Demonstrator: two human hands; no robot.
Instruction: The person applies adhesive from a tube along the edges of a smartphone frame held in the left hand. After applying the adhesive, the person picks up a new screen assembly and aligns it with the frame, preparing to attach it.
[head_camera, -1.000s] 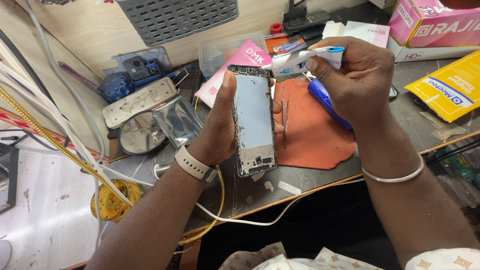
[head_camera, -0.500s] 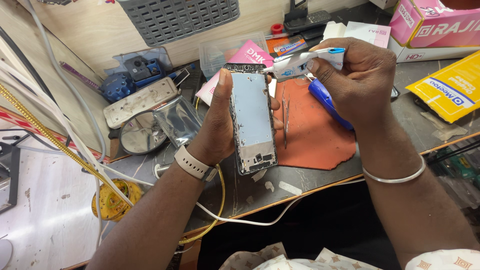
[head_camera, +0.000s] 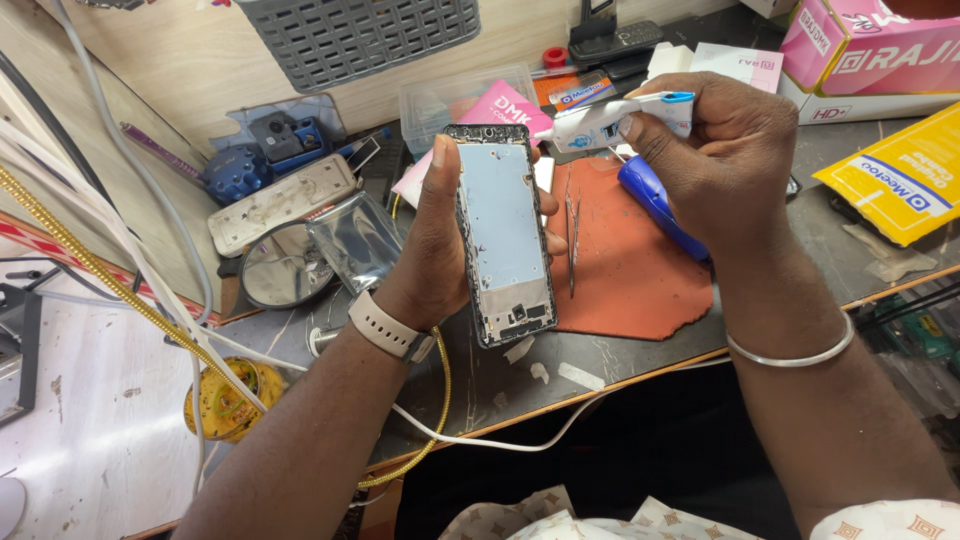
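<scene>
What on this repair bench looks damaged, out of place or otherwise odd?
The phone frame in the left hand has no screen, so its bare metal plate shows. Torn white scraps lie loose on the bench below it. The right hand holds a small white tube.

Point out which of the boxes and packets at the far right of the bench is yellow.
The flat yellow packet lying at the bench's right edge, beyond the right hand. The box behind it is pink and white and stands taller.
</scene>
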